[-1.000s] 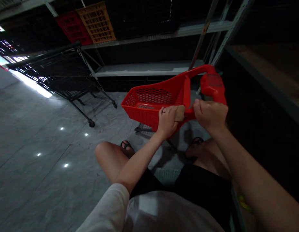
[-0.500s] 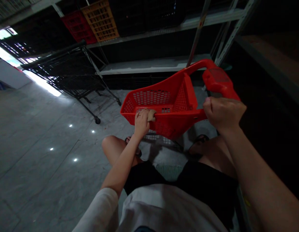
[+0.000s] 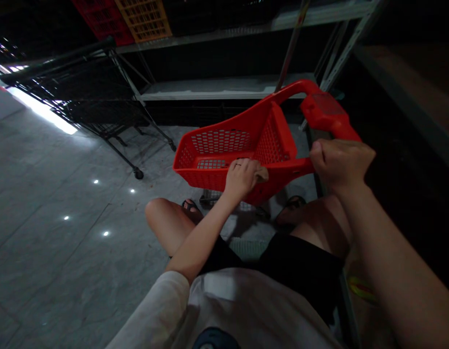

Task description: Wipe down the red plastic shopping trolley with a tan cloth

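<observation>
A small red plastic shopping cart [image 3: 224, 126] with perforated basket walls stands between my knees, its handle toward the right. My left hand [image 3: 241, 178] is closed on a tan cloth [image 3: 261, 174] and presses it against the near rim of the basket. Part of the cloth is hidden under the fingers. My right hand [image 3: 342, 162] is wrapped round the near side of the red handle [image 3: 328, 111], where it joins the basket. The basket's inside shows a bare perforated floor.
A dark metal shopping cart [image 3: 75, 92] stands on the grey floor to the left. Behind is a metal shelf rack [image 3: 224, 92] holding a red crate [image 3: 108, 22] and a yellow crate [image 3: 144, 19]. A pole [image 3: 291, 53] leans near the red cart. A ledge [image 3: 409, 106] runs along the right.
My left hand has slid to the right along the near rim with the cloth. My right hand keeps its grip on the handle. The view has shifted slightly.
</observation>
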A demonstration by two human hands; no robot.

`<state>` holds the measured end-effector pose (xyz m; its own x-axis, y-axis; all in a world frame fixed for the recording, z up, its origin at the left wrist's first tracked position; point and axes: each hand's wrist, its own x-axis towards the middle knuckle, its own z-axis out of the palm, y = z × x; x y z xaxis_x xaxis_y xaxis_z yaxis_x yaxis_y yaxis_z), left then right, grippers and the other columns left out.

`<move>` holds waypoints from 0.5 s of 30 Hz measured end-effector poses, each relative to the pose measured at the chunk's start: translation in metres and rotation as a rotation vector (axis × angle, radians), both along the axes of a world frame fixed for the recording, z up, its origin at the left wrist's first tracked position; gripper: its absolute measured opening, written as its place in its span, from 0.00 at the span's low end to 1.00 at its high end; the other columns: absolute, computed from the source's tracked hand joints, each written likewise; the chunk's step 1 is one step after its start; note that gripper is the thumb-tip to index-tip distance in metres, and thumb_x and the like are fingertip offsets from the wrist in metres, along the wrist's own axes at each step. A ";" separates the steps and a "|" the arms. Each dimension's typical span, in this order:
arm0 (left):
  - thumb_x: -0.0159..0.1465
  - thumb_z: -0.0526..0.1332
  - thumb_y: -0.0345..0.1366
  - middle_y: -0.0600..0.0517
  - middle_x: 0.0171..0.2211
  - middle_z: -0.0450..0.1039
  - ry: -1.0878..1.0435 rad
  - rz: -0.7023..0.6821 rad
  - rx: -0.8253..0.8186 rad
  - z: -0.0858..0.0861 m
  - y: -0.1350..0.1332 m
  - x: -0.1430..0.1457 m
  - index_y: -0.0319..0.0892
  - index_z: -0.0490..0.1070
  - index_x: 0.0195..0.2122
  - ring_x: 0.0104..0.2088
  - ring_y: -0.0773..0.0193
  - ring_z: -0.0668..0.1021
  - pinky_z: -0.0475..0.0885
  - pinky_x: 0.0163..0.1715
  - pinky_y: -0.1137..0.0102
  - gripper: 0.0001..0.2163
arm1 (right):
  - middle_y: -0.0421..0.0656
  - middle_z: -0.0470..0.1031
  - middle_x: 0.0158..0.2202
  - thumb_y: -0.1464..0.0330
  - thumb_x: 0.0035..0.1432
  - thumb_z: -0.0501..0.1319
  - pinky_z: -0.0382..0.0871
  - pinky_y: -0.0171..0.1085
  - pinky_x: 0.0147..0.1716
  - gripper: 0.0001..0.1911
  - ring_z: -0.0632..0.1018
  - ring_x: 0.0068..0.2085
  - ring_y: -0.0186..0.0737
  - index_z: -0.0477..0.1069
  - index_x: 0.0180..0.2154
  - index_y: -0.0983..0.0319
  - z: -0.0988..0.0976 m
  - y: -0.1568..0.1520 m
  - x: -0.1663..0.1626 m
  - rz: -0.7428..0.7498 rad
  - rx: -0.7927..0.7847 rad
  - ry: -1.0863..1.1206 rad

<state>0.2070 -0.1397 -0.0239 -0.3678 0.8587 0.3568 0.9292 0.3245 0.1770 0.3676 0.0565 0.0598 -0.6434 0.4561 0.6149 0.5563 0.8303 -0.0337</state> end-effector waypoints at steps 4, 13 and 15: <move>0.72 0.56 0.32 0.42 0.54 0.79 0.017 0.216 -0.086 -0.012 -0.052 -0.049 0.41 0.75 0.54 0.56 0.47 0.77 0.69 0.63 0.55 0.12 | 0.46 0.75 0.24 0.56 0.67 0.47 0.57 0.40 0.31 0.25 0.73 0.27 0.41 0.73 0.25 0.58 0.004 0.010 0.016 0.244 -0.124 0.046; 0.69 0.57 0.30 0.41 0.55 0.79 -0.091 0.286 0.195 -0.031 -0.039 -0.033 0.42 0.75 0.52 0.58 0.48 0.77 0.69 0.66 0.51 0.13 | 0.54 0.77 0.31 0.62 0.63 0.47 0.70 0.51 0.55 0.19 0.78 0.51 0.53 0.74 0.29 0.57 -0.011 0.010 0.010 0.152 -0.400 0.533; 0.69 0.57 0.29 0.43 0.56 0.79 -0.113 0.192 0.278 -0.028 -0.010 -0.003 0.43 0.75 0.54 0.59 0.50 0.77 0.68 0.68 0.51 0.15 | 0.52 0.74 0.28 0.60 0.65 0.47 0.71 0.51 0.54 0.20 0.78 0.52 0.54 0.74 0.30 0.57 -0.015 0.002 0.007 0.178 -0.433 0.580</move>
<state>0.2043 -0.1497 -0.0515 -0.5637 0.6459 0.5149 0.8254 0.4163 0.3814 0.3751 0.0589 0.0450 -0.3569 0.6539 0.6671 0.2075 0.7518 -0.6259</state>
